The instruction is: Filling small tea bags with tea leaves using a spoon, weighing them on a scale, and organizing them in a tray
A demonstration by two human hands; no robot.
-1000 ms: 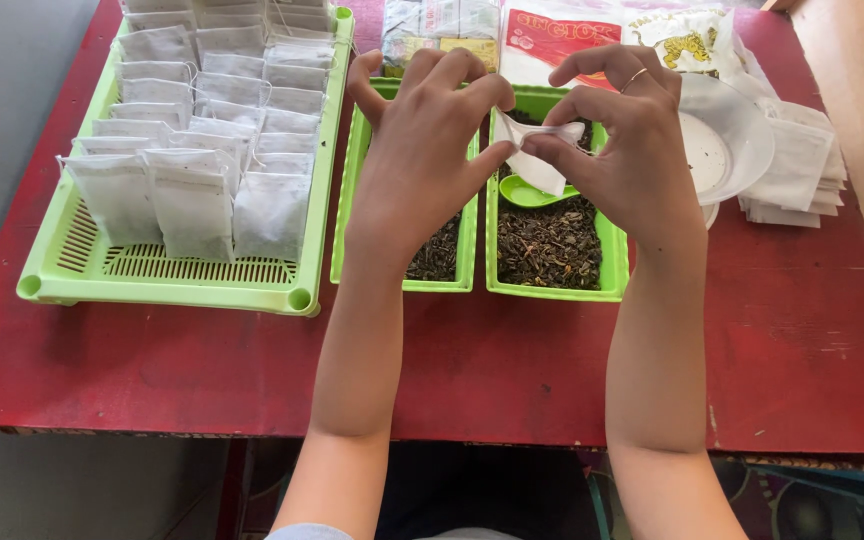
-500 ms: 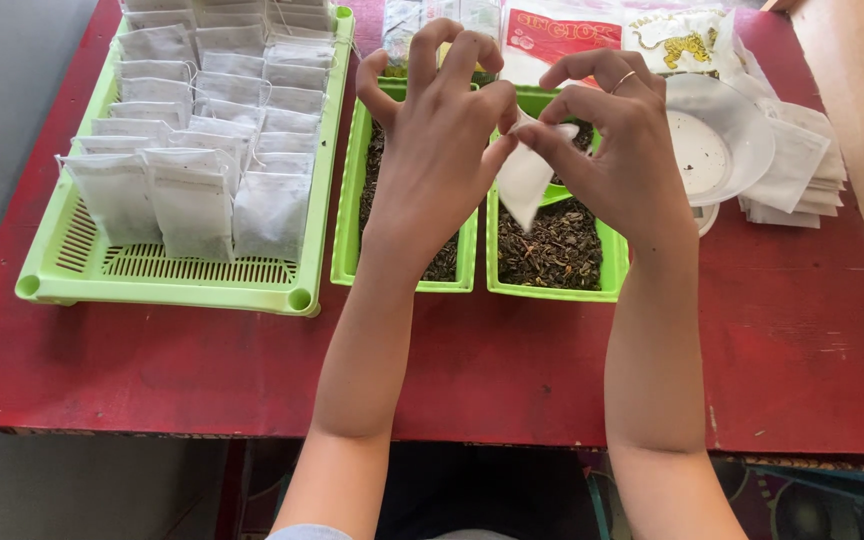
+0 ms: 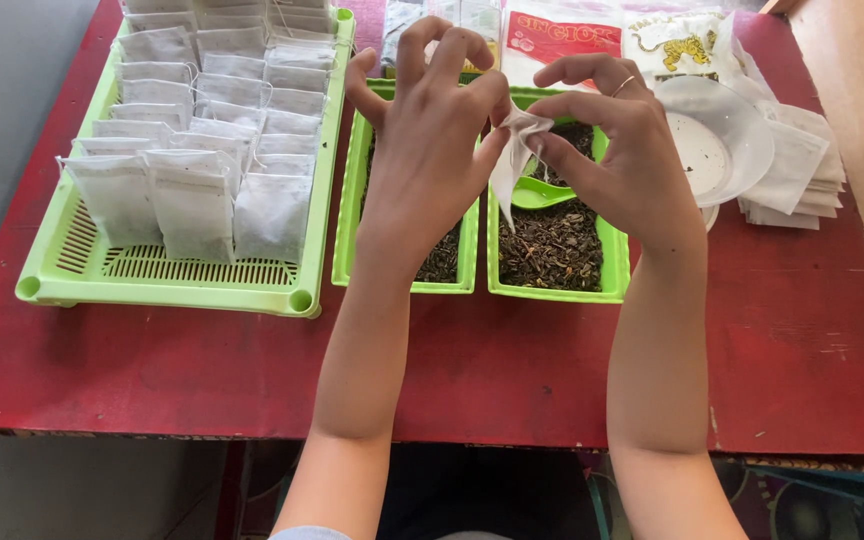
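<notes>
From the head camera, both hands met above the right green tub (image 3: 552, 285) of loose dried tea leaves. The left hand (image 3: 427, 150) and right hand (image 3: 617, 150) each pinched the top of a small white filter bag (image 3: 512, 160) between thumb and fingertips, the other fingers spread loose. The bag hung just below the fingertips, over a green scoop (image 3: 542, 192) lying in the leaves. To do this well, I judged the bag's mouth should stay level and directly above the tub, so anything spilled fell back in. Left of the fingers stood a green tray (image 3: 167, 285) of filled bags; to the right, a white bowl (image 3: 722, 140).
</notes>
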